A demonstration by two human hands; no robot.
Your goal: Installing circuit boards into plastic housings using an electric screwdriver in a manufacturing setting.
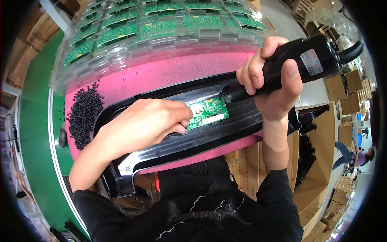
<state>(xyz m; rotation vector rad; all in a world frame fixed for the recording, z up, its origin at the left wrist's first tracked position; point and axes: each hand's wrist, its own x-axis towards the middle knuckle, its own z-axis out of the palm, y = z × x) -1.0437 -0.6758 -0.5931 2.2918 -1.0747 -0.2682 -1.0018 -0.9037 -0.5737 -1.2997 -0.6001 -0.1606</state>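
Note:
A long black plastic housing [173, 143] lies with its hollow side up on a pink mat. Inside it sits a small green circuit board [209, 112]. My left hand [153, 119] reaches over the housing, its fingers closed at the board's left end; whether they pinch the board or a small part is hidden. My right hand [278, 82] is wrapped round a black electric screwdriver [290, 60], which slants down to the left. The screwdriver's tip is at the board's upper right corner, where the contact is hard to make out.
A heap of small black screws [84, 115] lies on the pink mat [161, 70] at the left. Clear plastic trays of green boards [157, 30] are stacked at the back. An open cardboard box [312, 161] with black parts stands at the right. Farther right a person [354, 157] walks past cartons.

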